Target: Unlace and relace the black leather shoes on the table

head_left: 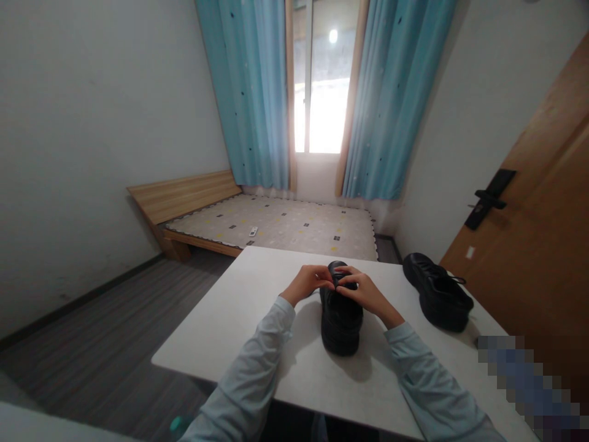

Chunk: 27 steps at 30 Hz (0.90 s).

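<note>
A black shoe (340, 328) stands on the white table (230, 307), its toe pointing away from me and its heel toward me. My left hand (309, 282) is at the left side of the laces, fingers pinched together. From the right, my right hand (361, 290) reaches over the same lace area, thumb and fingertips closed close to the left ones. Whatever the fingertips hold is too small and dark to make out. A second black shoe (442, 298) rests on the table's right side, with a lace loop sticking up.
Beyond the table is a bed (294, 224) with a small white remote (253, 231) on it. A door (534, 245) with a black handle stands at the right. A blurred-out patch covers the table's lower right corner. Something green (179, 425) shows at the bottom left.
</note>
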{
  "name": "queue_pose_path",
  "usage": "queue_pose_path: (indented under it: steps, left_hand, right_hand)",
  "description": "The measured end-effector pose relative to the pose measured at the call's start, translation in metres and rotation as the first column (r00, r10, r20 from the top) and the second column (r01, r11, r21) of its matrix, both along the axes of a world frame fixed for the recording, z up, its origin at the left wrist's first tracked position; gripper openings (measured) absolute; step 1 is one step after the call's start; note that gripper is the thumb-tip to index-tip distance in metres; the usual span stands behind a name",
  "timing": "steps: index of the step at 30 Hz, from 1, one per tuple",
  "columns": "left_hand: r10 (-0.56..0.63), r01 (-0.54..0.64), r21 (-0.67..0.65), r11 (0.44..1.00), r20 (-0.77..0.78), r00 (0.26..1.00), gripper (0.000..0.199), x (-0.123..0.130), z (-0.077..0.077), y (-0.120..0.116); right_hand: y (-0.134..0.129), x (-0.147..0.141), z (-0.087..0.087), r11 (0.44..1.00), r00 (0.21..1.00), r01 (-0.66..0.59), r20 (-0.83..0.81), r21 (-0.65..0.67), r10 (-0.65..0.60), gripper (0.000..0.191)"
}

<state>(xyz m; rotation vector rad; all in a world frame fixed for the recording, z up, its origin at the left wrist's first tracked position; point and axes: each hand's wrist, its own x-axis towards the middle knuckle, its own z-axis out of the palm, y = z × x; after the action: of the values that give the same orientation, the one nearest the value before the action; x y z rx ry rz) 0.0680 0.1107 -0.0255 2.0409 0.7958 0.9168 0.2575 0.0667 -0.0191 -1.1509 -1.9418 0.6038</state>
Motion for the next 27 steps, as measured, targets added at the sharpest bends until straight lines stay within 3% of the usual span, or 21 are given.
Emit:
queue_pose_path:
  steps: [8, 11, 15, 21, 27]
  left_hand:
    - [-0.005, 0.006, 0.023, 1.000, -0.042, 0.999, 0.024, -0.002, 0.004, -0.001]
    - [-0.026, 0.031, 0.087, 0.996, -0.061, 0.998, 0.025, -0.003, 0.005, -0.001]
    - [0.018, -0.005, 0.157, 0.988, -0.086, 0.996, 0.056, -0.003, 0.003, 0.000]
    - [-0.083, 0.089, 0.095, 0.992, -0.062, 0.995, 0.079, -0.003, -0.001, -0.002]
    - [-0.161, 0.161, -0.008, 0.987, -0.055, 0.985, 0.076, -0.003, -0.008, 0.001]
  right_hand:
    - [-0.001, -0.001, 0.001, 0.999, 0.999, 0.013, -0.050, -0.049, -0.016, 0.006]
    - [-0.001, -0.001, 0.001, 0.999, 0.999, 0.006, -0.053, -0.050, -0.009, 0.007]
    - [-0.001, 0.001, 0.001, 0.999, 0.999, -0.004, -0.042, -0.040, 0.003, 0.009]
    - [-0.002, 0.006, 0.007, 0.999, 0.999, -0.035, -0.021, -0.029, 0.034, 0.013]
    - [-0.002, 0.018, 0.013, 0.996, 0.996, -0.082, -0.020, -0.031, 0.082, 0.018]
